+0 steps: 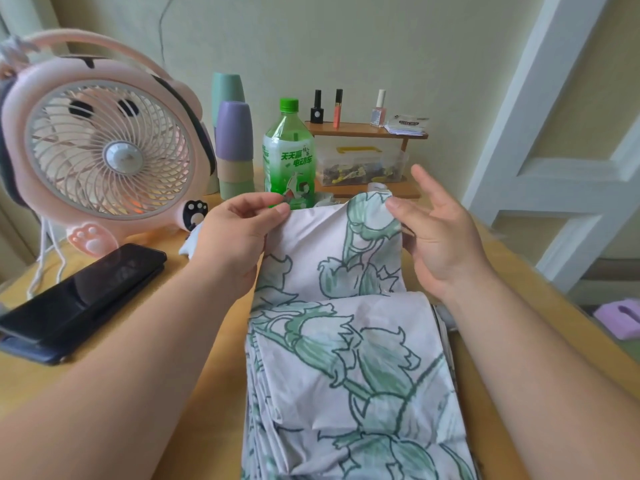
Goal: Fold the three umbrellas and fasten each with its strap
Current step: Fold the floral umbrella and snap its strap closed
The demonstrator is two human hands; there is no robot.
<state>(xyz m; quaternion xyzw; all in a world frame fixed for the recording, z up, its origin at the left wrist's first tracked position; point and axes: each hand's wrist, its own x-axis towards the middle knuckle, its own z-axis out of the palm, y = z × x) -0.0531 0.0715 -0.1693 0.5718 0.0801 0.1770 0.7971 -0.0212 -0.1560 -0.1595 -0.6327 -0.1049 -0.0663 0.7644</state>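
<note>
An umbrella point(349, 368) with pale pink cloth and green flower print lies lengthwise down the middle of the wooden table point(214, 393), its canopy loosely gathered. My left hand point(235, 237) pinches the far left edge of a raised panel of the cloth between thumb and fingers. My right hand point(440, 233) holds the far right corner of the same panel with thumb and a fingertip, the other fingers spread straight. A bit of grey metal point(448, 317) shows at the right side of the cloth. No strap is visible. Only this one umbrella is in view.
A pink desk fan point(107, 150) stands at the far left, with a black phone point(83, 299) lying in front of it. Stacked cups point(233, 143), a green bottle point(289, 157) and a small wooden shelf point(367, 131) with nail polish and a clear box point(360, 164) line the back.
</note>
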